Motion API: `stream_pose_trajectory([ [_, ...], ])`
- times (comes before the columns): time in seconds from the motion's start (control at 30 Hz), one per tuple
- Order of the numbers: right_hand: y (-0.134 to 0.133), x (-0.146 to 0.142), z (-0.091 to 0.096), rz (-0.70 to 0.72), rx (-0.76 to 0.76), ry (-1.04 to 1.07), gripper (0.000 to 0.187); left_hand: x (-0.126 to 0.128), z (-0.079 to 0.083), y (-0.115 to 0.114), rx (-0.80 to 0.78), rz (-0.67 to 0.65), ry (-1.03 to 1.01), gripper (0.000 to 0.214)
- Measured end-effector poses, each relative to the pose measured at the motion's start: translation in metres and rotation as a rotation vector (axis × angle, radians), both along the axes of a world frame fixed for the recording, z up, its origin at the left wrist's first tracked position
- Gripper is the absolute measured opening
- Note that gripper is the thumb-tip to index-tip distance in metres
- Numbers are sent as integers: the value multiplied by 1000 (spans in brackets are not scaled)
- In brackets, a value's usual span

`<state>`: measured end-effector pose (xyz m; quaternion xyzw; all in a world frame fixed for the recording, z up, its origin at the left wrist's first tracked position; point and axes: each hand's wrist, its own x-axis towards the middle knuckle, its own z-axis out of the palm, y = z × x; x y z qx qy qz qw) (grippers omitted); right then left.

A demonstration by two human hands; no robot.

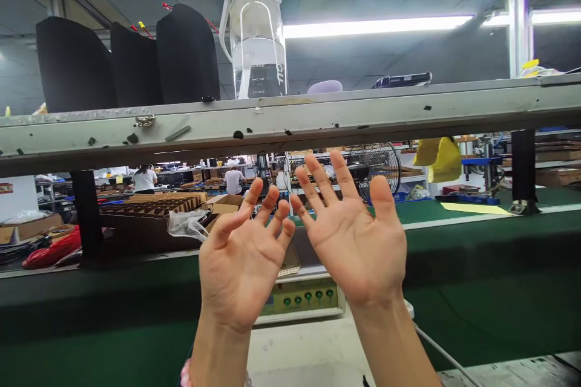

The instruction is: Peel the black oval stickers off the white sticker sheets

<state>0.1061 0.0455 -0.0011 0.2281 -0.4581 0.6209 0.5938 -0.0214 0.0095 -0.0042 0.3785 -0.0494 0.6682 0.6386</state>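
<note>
Both hands are up in the air with the palms turned toward the person. The left hand (240, 266) is open, its fingers are spread a little, and it holds nothing. The right hand (358, 248) is open too, a bit higher, and it is empty as well. The two hands are close side by side but they do not touch.

Just below and behind the hands sits a pale control box (302, 302) with a row of small green knobs. No hand touches it. The box stands by a long green table (476, 248).

Above the hands runs a grey metal shelf (363, 112). On it stands a clear water bottle (256, 36) with some water inside. Left of the bottle stand three black pads (186, 54). To the right lies a dark phone (402, 80).

Under the shelf, far back, there is a round fan (379, 163) and a yellow bag (440, 157). On the left are brown cardboard boxes (158, 202) and something red (49, 248). Two people in white shirts (145, 179) are far away with their backs turned.
</note>
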Motion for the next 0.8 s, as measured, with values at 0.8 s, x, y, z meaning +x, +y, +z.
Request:
stream_pose_trajectory([
  [0.8, -3, 5, -6, -23, 538, -250, 94, -6, -6, -4, 474, 56, 84, 66],
])
